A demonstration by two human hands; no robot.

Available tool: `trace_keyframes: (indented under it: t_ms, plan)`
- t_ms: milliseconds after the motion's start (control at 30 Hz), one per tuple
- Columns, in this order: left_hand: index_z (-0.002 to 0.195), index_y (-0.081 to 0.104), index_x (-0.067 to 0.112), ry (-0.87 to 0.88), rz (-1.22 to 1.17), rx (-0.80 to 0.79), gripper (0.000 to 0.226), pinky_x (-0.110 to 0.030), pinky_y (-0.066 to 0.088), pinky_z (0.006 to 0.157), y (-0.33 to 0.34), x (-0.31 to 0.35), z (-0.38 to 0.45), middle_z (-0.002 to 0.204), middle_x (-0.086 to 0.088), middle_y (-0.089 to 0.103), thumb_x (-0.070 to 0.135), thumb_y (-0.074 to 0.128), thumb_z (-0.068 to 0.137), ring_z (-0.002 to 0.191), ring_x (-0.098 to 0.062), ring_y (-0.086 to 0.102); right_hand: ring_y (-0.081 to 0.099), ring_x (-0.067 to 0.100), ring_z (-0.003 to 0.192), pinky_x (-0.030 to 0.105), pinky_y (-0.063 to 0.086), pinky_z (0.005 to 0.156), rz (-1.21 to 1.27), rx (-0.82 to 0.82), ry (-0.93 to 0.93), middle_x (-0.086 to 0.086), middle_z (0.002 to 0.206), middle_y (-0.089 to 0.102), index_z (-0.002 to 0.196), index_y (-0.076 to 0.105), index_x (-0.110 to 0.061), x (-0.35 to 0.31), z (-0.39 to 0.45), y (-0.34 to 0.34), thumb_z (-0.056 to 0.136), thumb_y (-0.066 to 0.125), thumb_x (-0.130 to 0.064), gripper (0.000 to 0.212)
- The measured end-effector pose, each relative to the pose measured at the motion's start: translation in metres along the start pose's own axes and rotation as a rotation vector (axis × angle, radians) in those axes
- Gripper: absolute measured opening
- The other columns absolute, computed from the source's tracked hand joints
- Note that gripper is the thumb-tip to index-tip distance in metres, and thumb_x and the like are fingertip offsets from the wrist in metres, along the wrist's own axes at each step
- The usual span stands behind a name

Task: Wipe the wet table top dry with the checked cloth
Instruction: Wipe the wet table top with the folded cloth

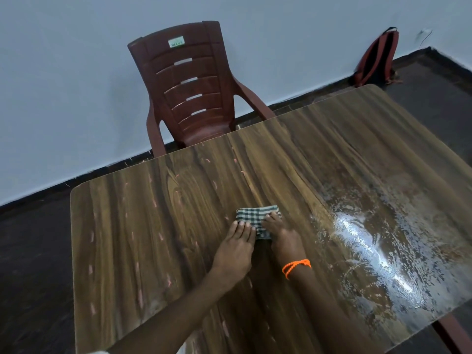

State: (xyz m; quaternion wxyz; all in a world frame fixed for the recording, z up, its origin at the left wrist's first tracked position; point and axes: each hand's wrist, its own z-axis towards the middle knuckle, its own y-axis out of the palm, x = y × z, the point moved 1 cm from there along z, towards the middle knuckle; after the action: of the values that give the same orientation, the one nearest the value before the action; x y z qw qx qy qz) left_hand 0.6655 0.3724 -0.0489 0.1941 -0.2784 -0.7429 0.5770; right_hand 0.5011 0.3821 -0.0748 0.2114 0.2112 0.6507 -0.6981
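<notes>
A small folded green-and-white checked cloth (251, 216) lies flat near the middle of the wood-grain table top (153, 226). My left hand (236, 247) rests flat with its fingertips on the cloth's near left part. My right hand (282, 232), an orange thread band at its wrist, presses on the cloth's right part. Both hands hold the cloth down against the table. A wide wet patch (370, 241) with droplets and glare spreads over the table's right half, just right of my right hand.
A dark red plastic armchair (189, 90) stands at the table's far edge against the pale wall. A red and black backpack (375, 60) leans on the wall at the back right. Dark floor surrounds the table.
</notes>
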Motion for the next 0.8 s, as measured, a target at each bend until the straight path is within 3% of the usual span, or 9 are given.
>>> trace_keyframes:
  t_ms: [133,300,500,633,800]
  plan:
    - [0.155,0.011,0.004,0.075,-0.051,0.036,0.063,-0.046,-0.001,0.122,-0.007,0.007,0.009,0.163,-0.016,0.013,0.021,0.033,0.098,0.151,-0.029,0.006,0.043,0.01,0.131,0.031,0.041,0.105,-0.035,0.007,-0.008,-0.001,0.133,0.057,0.119,0.066,-0.019,0.028,-0.009,-0.012,0.074,0.064,0.01,0.054]
    - [0.155,0.015,0.004,0.064,-0.077,0.066,0.061,-0.044,-0.002,0.122,-0.016,0.004,0.056,0.163,-0.014,0.016,0.018,0.031,0.098,0.151,-0.027,0.009,0.05,0.015,0.126,0.031,0.041,0.103,-0.056,0.111,0.094,0.003,0.125,0.063,0.111,0.07,-0.015,0.043,0.035,-0.018,0.073,0.064,0.012,0.047]
    - [0.154,0.022,0.008,-0.049,-0.123,0.066,0.071,-0.041,0.001,0.122,-0.023,-0.048,0.076,0.162,-0.009,0.022,0.018,0.048,0.089,0.149,-0.025,0.014,0.053,0.014,0.122,0.036,0.05,0.094,-0.026,0.052,0.135,-0.002,0.129,0.061,0.113,0.068,-0.026,0.011,0.09,0.002,0.078,0.06,-0.011,0.038]
    - [0.155,0.019,0.007,-0.065,-0.151,0.054,0.077,-0.041,-0.002,0.122,-0.009,-0.06,0.052,0.162,-0.01,0.022,0.018,0.049,0.084,0.15,-0.026,0.012,0.052,0.014,0.123,0.036,0.051,0.092,0.02,0.04,0.038,0.0,0.127,0.062,0.111,0.07,-0.022,-0.003,0.084,0.016,0.075,0.058,0.007,0.047]
    - [0.154,0.023,0.006,-0.014,-0.196,0.079,0.075,-0.042,-0.003,0.123,-0.006,-0.039,0.044,0.16,-0.012,0.026,0.016,0.046,0.084,0.149,-0.028,0.015,0.045,0.008,0.128,0.03,0.045,0.1,-0.019,0.003,-0.092,-0.002,0.13,0.06,0.117,0.067,-0.021,0.019,0.059,0.003,0.075,0.064,0.006,0.05]
